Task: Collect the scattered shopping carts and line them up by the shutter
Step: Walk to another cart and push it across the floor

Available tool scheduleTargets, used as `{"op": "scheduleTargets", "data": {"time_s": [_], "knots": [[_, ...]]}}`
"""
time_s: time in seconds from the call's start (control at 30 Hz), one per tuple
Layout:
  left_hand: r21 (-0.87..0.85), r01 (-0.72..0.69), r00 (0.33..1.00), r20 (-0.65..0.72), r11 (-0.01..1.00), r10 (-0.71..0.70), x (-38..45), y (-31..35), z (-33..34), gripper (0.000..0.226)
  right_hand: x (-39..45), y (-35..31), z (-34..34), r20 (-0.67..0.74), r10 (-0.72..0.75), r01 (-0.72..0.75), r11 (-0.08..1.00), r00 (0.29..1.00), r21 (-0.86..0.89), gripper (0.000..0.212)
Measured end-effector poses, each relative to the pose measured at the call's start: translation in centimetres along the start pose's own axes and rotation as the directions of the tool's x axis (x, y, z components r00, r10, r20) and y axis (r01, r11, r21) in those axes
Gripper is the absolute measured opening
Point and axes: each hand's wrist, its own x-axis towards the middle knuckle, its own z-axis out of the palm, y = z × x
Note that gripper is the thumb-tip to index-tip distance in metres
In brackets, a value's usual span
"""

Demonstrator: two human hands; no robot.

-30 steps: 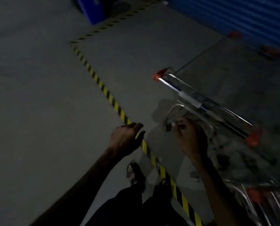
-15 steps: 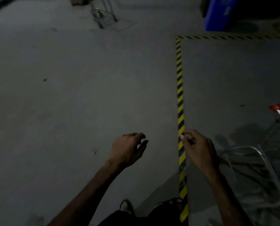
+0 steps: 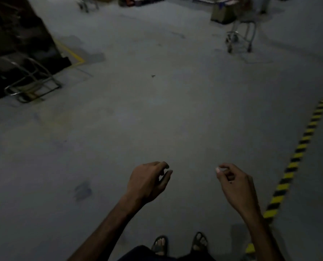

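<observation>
A metal shopping cart [image 3: 240, 37] stands alone far off at the upper right of the dim concrete floor. Another cart [image 3: 31, 81] is at the left, by a dark stack; only its lower frame shows clearly. A third cart [image 3: 87, 4] is just visible at the top edge. My left hand [image 3: 147, 181] and my right hand [image 3: 234, 182] hang in front of me with fingers loosely curled, holding nothing and far from any cart. The shutter is out of view.
A yellow-and-black striped floor tape [image 3: 296, 159] runs along the right. A dark stack of goods [image 3: 15, 34] fills the upper left, with a yellow floor line [image 3: 72, 53] beside it. Boxes [image 3: 222, 14] stand at the back. My sandalled feet [image 3: 179, 243] are at the bottom.
My view has swung left, away from the blue shutter and the carts beside it. My right hand let go of the cart handle; both hands now hang free.
</observation>
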Motion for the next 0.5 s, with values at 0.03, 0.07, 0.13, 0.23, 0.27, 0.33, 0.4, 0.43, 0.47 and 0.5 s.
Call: {"op": "scheduleTargets", "data": {"time_s": [0.03,0.07,0.13,0.23,0.27,0.33,0.4,0.43,0.47,0.5], "knots": [[-0.001,0.036,0.999,-0.031,0.999,-0.036,-0.3,-0.9,-0.4,0.026,0.8,-0.9,0.8,0.027,-0.026,0.026,1.0,0.999,0.001,0.006],[-0.005,0.067,0.996,-0.058,0.998,-0.067,-0.4,-1.6,-0.8,0.026,1.6,-1.6,1.4,0.046,-0.047,0.047,0.999,0.998,0.001,0.006],[-0.024,0.106,0.99,-0.095,0.994,-0.107,-0.1,-2.3,-1.1,0.025,3.2,-2.8,2.1,0.055,-0.076,0.076,0.997,0.996,0.012,0.006],[-0.054,0.121,0.986,-0.107,0.991,-0.126,2.0,-2.3,-0.6,0.028,5.8,-3.6,2.0,0.046,-0.095,0.095,0.995,0.994,0.014,0.006],[-0.059,0.107,0.988,-0.103,0.992,-0.113,3.2,-2.1,-0.2,0.029,6.7,-3.7,1.8,0.037,-0.098,0.097,0.995,0.995,0.015,0.009],[-0.072,0.063,0.994,-0.087,0.995,-0.069,6.2,-1.5,1.0,0.03,8.8,-3.3,1.1,0.01,-0.095,0.095,0.995,0.995,0.012,0.011],[-0.083,0.022,0.998,-0.064,0.996,-0.028,10.0,-0.9,2.6,0.029,11.3,-2.4,0.2,-0.021,-0.081,0.082,0.997,0.996,0.01,0.012],[-0.083,0.002,0.999,-0.053,0.997,-0.007,12.1,-0.6,3.5,0.029,12.7,-1.8,-0.3,-0.038,-0.071,0.071,0.997,0.997,0.01,0.013],[-0.08,-0.019,0.999,-0.043,0.997,0.016,14.2,-0.2,4.5,0.028,14.2,-1.0,-0.8,-0.056,-0.058,0.059,0.998,0.997,0.008,0.013],[-0.077,-0.039,0.999,-0.032,0.996,0.037,16.4,0.2,5.5,0.028,15.8,-0.2,-1.4,-0.076,-0.046,0.046,0.999,0.996,0.008,0.013]]}}
